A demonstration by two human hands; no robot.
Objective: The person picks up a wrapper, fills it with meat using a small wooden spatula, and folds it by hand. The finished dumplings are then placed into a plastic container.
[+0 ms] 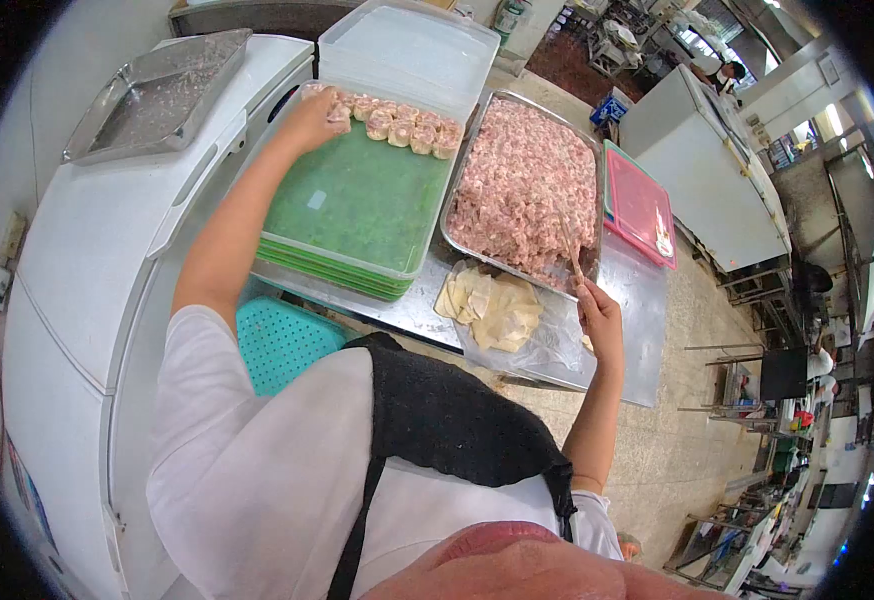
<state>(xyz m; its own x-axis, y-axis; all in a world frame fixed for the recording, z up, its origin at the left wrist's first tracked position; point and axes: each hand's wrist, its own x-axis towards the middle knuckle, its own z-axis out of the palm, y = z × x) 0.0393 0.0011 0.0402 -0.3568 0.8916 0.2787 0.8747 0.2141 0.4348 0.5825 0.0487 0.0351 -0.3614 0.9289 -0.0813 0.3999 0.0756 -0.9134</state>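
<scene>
My left hand is at the far left corner of a green-bottomed plastic tray, its fingers closed round a meat-filled dumpling. Rows of similar open-topped dumplings line the tray's far side. In my right hand is the handle of a thin spatula-like tool; its far end reaches into the ground meat, and its tip is hard to make out. The meat fills a large metal pan. Pale dumpling wrappers lie on clear plastic near the table's front edge.
The green tray tops a stack, with a translucent lid behind it. A metal pan sits on the white freezer at left. Red lid is right of the meat; turquoise perforated basket is below the table. Another person is far back.
</scene>
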